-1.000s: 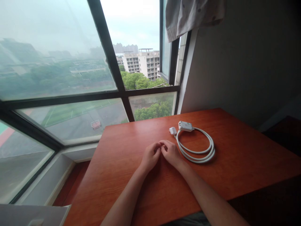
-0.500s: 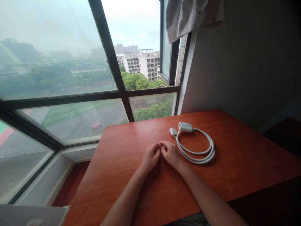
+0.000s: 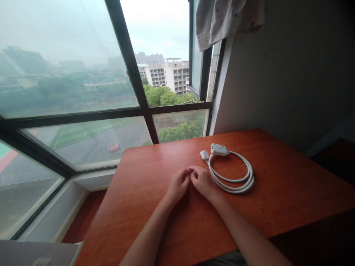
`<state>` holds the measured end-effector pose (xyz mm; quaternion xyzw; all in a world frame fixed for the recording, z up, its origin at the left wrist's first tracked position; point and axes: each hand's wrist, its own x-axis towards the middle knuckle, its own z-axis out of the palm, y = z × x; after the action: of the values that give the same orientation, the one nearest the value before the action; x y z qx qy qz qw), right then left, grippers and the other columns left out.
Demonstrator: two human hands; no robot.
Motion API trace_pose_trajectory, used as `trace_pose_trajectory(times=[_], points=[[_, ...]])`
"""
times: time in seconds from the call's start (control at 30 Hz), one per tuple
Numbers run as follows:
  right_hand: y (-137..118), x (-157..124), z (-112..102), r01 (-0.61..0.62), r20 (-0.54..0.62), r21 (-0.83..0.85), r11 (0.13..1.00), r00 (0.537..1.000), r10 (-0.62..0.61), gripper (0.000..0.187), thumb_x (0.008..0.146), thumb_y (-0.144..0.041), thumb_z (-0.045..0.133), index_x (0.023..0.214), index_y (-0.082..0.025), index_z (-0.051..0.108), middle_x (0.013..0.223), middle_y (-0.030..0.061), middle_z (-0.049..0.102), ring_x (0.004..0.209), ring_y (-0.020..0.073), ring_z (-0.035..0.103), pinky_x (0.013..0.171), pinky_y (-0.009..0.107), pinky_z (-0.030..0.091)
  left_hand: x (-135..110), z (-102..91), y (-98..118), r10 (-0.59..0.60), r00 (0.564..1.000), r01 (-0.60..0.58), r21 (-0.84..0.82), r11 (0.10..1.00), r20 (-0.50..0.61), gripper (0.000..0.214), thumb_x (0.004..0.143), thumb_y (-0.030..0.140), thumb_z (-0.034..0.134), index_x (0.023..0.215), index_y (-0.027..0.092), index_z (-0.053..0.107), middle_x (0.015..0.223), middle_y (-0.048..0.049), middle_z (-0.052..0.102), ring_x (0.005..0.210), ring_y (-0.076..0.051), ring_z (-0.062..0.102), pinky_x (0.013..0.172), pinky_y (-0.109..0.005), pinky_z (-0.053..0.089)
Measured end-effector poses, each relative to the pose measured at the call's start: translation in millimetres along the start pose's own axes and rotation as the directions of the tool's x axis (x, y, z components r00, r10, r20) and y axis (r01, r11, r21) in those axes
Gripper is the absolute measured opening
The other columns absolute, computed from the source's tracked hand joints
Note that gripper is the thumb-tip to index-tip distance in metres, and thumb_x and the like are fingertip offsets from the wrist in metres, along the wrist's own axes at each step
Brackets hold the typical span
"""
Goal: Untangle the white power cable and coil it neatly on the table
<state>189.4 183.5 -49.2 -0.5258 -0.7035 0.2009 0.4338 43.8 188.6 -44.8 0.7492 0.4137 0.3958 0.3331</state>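
Observation:
My left hand [image 3: 177, 184] and my right hand [image 3: 202, 181] rest side by side on the reddish wooden table [image 3: 277, 177], fingers curled in and fingertips touching each other. Whether anything is held between them I cannot make out. Just right of my right hand lies a coiled white cable [image 3: 235, 177]. A white box-shaped socket [image 3: 219, 149] and a small white plug [image 3: 204, 154] sit at the coil's far end. Neither hand touches the cable.
A large window with a dark frame [image 3: 133, 81] fills the left and far side, its sill [image 3: 91, 177] below the table's left edge. A grey wall [image 3: 291, 74] stands at the right. Pale cloth [image 3: 224, 18] hangs overhead.

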Motion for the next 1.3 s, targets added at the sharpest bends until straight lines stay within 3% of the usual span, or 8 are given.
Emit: trace_pose_trajectory(times=[1.3], points=[[2.4, 0.9, 2.5, 0.011, -0.007, -0.014, 1.0, 1.0, -0.011, 0.027, 0.076, -0.008, 0.049, 0.094, -0.019, 0.066, 0.09, 0.0056, 0.07, 0.081, 0.0191, 0.064, 0.077, 0.03, 0.05, 0.3, 0.2, 0.6, 0.022, 0.999, -0.022, -0.009, 1.0, -0.028, 0.019, 0.083, 0.017, 0.052, 0.095, 0.018, 0.067, 0.092, -0.0056, 0.07, 0.082, -0.018, 0.063, 0.077, -0.03, 0.048]])
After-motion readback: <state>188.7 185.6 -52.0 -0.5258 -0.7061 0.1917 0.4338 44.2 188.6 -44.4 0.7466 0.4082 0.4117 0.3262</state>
